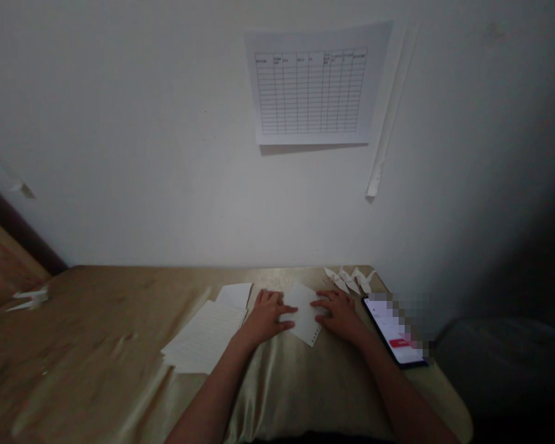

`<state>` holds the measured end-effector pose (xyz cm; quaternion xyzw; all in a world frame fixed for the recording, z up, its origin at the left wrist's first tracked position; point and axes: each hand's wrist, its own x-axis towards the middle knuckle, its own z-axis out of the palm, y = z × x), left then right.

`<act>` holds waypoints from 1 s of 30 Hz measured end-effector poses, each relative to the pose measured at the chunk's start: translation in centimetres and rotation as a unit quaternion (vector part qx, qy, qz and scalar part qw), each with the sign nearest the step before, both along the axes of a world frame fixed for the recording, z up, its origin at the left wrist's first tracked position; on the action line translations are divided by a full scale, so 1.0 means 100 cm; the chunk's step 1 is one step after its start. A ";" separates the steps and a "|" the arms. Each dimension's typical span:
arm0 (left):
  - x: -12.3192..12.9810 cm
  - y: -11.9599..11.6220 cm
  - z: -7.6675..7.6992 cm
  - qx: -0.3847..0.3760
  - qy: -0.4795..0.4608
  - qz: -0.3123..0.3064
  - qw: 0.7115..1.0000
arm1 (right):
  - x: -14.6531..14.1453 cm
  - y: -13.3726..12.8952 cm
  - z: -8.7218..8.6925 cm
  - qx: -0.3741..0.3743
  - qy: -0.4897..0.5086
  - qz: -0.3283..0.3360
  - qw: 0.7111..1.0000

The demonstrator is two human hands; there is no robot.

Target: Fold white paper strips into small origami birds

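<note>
A white sheet of paper (pixel 303 314) with a row of punched holes along its lower right edge lies on the table, turned cornerwise to me. My left hand (pixel 269 316) rests at its left side, fingers spread, with fingertips on the sheet. On the opposite side my right hand (pixel 337 313) lies with its fingers apart, fingertips touching the right edge. Neither hand grips the sheet. Several folded white paper shapes (pixel 349 280) sit just beyond my right hand. Left of my left forearm is a stack of white paper sheets (pixel 208 336).
A phone or tablet (pixel 398 336) with a lit screen lies at the table's right edge. The table (pixel 120 345) has a shiny gold-brown cover with wrinkles. White paper scraps (pixel 30 299) are at the far left. A printed grid sheet (pixel 314 86) hangs on the wall behind.
</note>
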<state>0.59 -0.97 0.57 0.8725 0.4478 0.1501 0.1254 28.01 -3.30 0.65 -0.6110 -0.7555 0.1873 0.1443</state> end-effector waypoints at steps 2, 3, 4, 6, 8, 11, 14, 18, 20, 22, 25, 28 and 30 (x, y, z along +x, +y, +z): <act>0.002 0.000 -0.002 0.003 -0.014 -0.011 1.000 | -0.001 0.000 0.000 0.000 -0.015 -0.001 1.000; 0.003 0.000 -0.004 0.003 -0.023 -0.021 1.000 | -0.001 0.000 0.000 0.001 -0.021 0.001 1.000; 0.003 0.000 -0.005 0.001 -0.030 -0.029 0.999 | -0.002 -0.001 -0.001 0.002 -0.026 0.004 1.000; 0.004 0.000 -0.007 -0.015 -0.034 -0.038 0.999 | -0.003 -0.001 -0.002 0.004 -0.036 0.008 0.999; 0.005 0.000 -0.006 -0.034 -0.027 -0.036 0.998 | -0.003 -0.001 -0.003 0.011 -0.045 0.006 0.999; 0.005 -0.001 0.000 -0.033 -0.021 -0.037 0.999 | -0.004 0.001 -0.005 0.028 -0.041 0.001 0.999; 0.007 -0.003 0.004 -0.019 -0.015 -0.043 0.999 | -0.005 0.002 -0.006 0.032 -0.025 0.022 0.999; 0.010 -0.006 0.002 -0.019 -0.019 -0.039 0.999 | -0.005 0.000 -0.005 0.013 -0.005 0.068 0.998; 0.009 -0.007 0.001 -0.031 -0.019 -0.034 0.999 | -0.004 -0.001 -0.005 0.000 0.005 0.076 0.997; 0.008 -0.008 0.000 -0.045 -0.016 -0.032 0.998 | -0.003 -0.001 -0.005 -0.011 0.008 0.078 0.997; 0.005 -0.008 0.000 -0.065 -0.007 -0.035 0.997 | -0.001 -0.002 -0.002 -0.023 0.006 0.087 0.996; 0.003 -0.006 -0.001 -0.072 0.001 -0.040 0.997 | -0.001 -0.004 0.001 -0.030 0.003 0.097 0.995; 0.002 -0.004 -0.004 -0.078 -0.002 -0.044 0.996 | -0.001 -0.005 0.003 -0.034 0.002 0.103 0.994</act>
